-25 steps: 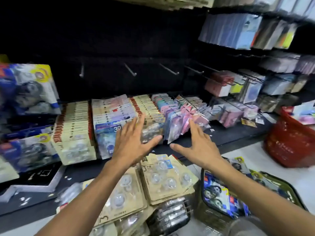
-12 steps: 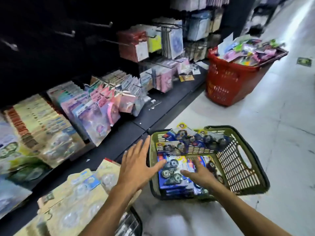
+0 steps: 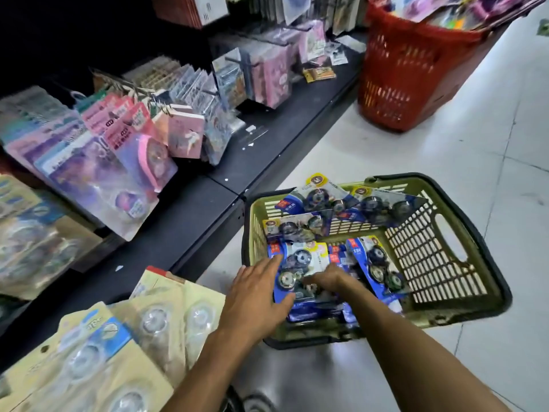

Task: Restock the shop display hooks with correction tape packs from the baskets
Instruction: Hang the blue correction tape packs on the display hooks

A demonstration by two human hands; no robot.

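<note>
Green basket (image 3: pixel 439 263) on floor, blue correction tape packs (image 3: pixel 300 263) inside. Left hand (image 3: pixel 255 298) flat, fingers released, on top pack; right hand (image 3: pixel 329 281) fingers curled — grasp unclear. Packs likely light, stiff, slippery — pinch card edges.

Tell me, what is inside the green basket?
Inside the green basket lie blue correction tape packs, several overlapping. Both the left hand and right hand cover some; lower layers are hidden.
</note>
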